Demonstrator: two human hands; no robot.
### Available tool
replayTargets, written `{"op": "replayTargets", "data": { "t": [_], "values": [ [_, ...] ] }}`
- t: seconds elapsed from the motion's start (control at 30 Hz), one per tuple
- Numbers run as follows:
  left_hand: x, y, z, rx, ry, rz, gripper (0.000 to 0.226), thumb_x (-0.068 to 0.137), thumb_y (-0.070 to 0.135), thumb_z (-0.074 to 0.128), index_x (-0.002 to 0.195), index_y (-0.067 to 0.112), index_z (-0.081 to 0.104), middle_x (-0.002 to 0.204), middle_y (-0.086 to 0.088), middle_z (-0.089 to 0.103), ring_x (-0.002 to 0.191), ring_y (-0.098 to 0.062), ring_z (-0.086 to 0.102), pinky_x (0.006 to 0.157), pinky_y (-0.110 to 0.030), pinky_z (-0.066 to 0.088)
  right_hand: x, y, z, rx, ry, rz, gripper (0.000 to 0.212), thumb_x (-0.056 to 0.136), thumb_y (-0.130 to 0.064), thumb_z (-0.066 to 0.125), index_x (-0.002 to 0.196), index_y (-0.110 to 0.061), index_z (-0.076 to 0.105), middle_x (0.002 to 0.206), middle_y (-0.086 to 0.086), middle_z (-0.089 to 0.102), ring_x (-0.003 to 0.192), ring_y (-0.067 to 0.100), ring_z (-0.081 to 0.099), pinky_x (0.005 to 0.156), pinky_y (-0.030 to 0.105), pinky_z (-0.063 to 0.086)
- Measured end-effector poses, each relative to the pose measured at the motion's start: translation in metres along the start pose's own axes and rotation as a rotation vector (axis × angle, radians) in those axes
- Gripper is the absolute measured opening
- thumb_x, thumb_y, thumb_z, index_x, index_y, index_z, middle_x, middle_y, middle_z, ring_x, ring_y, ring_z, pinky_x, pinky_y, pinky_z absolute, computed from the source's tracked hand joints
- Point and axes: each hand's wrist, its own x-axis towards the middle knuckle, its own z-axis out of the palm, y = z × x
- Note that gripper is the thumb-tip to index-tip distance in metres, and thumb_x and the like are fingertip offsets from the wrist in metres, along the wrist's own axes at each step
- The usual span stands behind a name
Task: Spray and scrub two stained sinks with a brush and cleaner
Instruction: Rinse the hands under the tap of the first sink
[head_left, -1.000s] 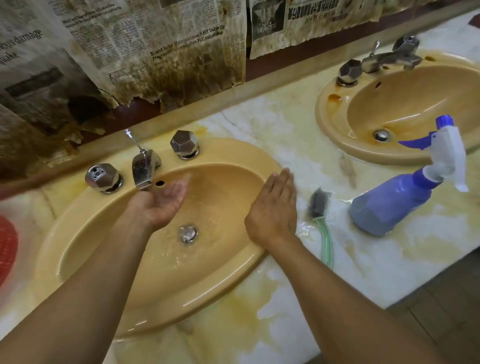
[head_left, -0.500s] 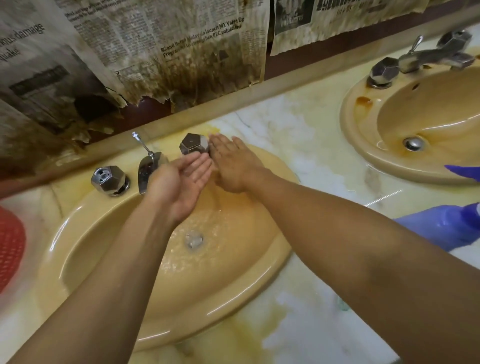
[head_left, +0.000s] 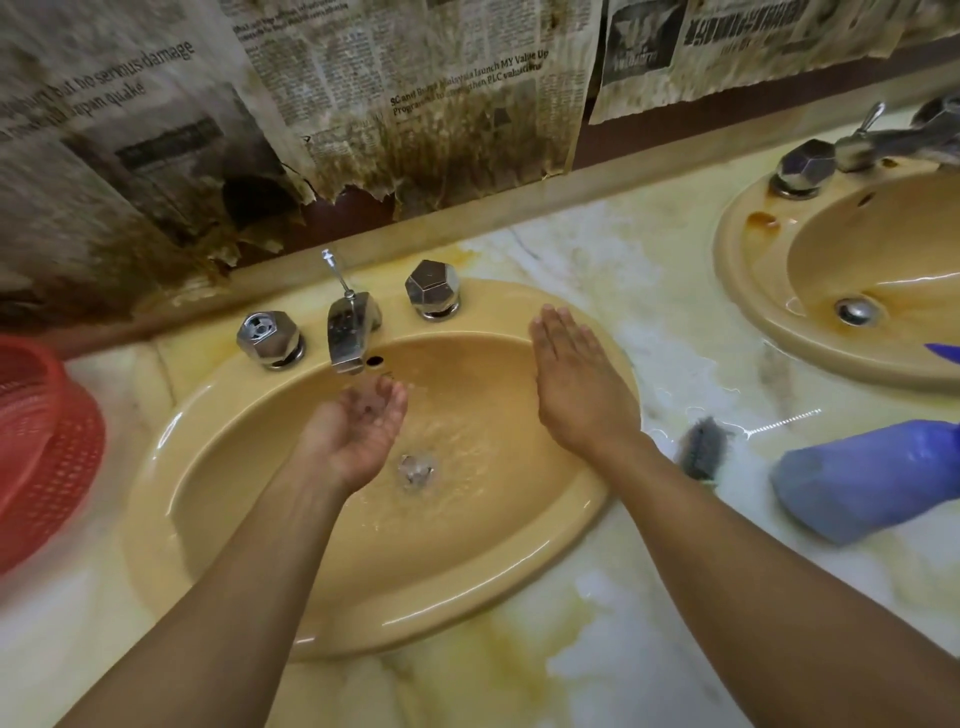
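I'm viewing a stained marble table (head_left: 597, 649), rotting newspaper (head_left: 415, 104) lining the far wall. Left hand (head_left: 358, 441) cupping under the tap (head_left: 350, 332), fingers loosely curled, empty; right hand (head_left: 576, 384) hovering flat, fingers together.

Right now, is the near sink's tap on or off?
On: water ripples down the basin from under the spout to the drain; the left hand is cupped below the spout.
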Motion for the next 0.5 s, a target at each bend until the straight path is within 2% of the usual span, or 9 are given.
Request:
{"op": "replayTargets", "data": {
  "t": [0.07,0.13,0.2,0.23,0.27,0.3,0.37,0.43,0.5],
  "values": [
    [-0.007,-0.003,0.009,-0.007,-0.009,-0.019,0.018,0.105,0.008,0.052,0.099,-0.002,0.065,0.095,-0.014,0.068,0.092,-0.022,0.07,0.085,-0.034,0.06,0.001,-0.001,0.002,0.131,0.066,0.015,0.054,0.106,-0.011,0.041,0.158,-0.002,0.03,0.167,0.016,0.022,0.157,0.028,0.016,0.128,0.037,0.01],
    [-0.013,-0.01,0.019,-0.053,-0.013,-0.04,0.018,0.105,0.006,0.052,0.1,-0.005,0.066,0.096,-0.014,0.069,0.093,-0.023,0.07,0.083,-0.035,0.06,-0.003,-0.009,-0.004,0.341,0.169,0.088,0.042,0.105,-0.013,0.046,0.145,-0.001,0.053,0.155,0.017,0.047,0.148,0.029,0.039,0.123,0.033,0.023],
    [-0.02,-0.021,0.033,-0.106,-0.033,-0.054,0.02,0.106,0.004,0.048,0.106,-0.007,0.065,0.098,-0.018,0.07,0.094,-0.026,0.07,0.09,-0.036,0.059,-0.008,-0.021,-0.011,0.531,0.286,0.158,0.029,0.102,-0.011,0.054,0.124,-0.003,0.07,0.131,0.014,0.068,0.126,0.029,0.06,0.107,0.026,0.038],
    [-0.024,-0.026,0.042,-0.106,-0.057,-0.05,0.022,0.107,0.003,0.045,0.11,-0.008,0.063,0.1,-0.019,0.07,0.095,-0.028,0.07,0.091,-0.037,0.058,-0.009,-0.028,-0.015,0.613,0.324,0.187,0.024,0.1,-0.01,0.056,0.116,-0.004,0.074,0.121,0.012,0.072,0.116,0.027,0.065,0.098,0.022,0.04],
    [-0.029,-0.028,0.054,-0.09,-0.098,-0.039,0.024,0.108,0.003,0.041,0.114,-0.009,0.061,0.105,-0.021,0.069,0.097,-0.03,0.07,0.09,-0.038,0.058,-0.007,-0.033,-0.019,0.681,0.33,0.219,0.023,0.1,-0.011,0.057,0.113,-0.006,0.075,0.117,0.009,0.074,0.111,0.025,0.066,0.094,0.02,0.041],
    [-0.034,-0.029,0.066,-0.06,-0.149,-0.015,0.027,0.109,0.004,0.037,0.119,-0.009,0.059,0.112,-0.022,0.069,0.102,-0.033,0.069,0.091,-0.04,0.058,-0.003,-0.039,-0.025,0.73,0.307,0.244,0.024,0.101,-0.014,0.057,0.117,-0.008,0.074,0.12,0.007,0.073,0.113,0.023,0.065,0.095,0.02,0.042],
    [-0.042,-0.019,0.091,0.042,-0.255,0.062,0.032,0.112,0.009,0.032,0.124,-0.01,0.055,0.126,-0.026,0.065,0.118,-0.037,0.065,0.101,-0.043,0.054,0.019,-0.051,-0.033,0.75,0.229,0.229,0.036,0.105,-0.022,0.052,0.137,-0.01,0.062,0.14,0.008,0.063,0.13,0.023,0.056,0.111,0.029,0.04],
    [-0.047,-0.002,0.111,0.194,-0.27,0.18,0.036,0.113,0.011,0.029,0.131,-0.012,0.051,0.139,-0.028,0.057,0.132,-0.038,0.056,0.112,-0.044,0.046,0.054,-0.07,-0.04,0.664,0.135,0.111,0.052,0.108,-0.033,0.044,0.154,-0.01,0.04,0.16,0.01,0.04,0.148,0.024,0.035,0.121,0.037,0.028],
    [-0.049,0.016,0.122,0.337,-0.224,0.292,0.041,0.113,0.012,0.029,0.141,-0.012,0.045,0.148,-0.028,0.049,0.141,-0.038,0.046,0.119,-0.043,0.038,0.095,-0.088,-0.043,0.415,0.032,-0.086,0.058,0.108,-0.041,0.037,0.159,-0.014,0.03,0.165,0.009,0.029,0.154,0.025,0.023,0.124,0.043,0.024]
  ]
}}
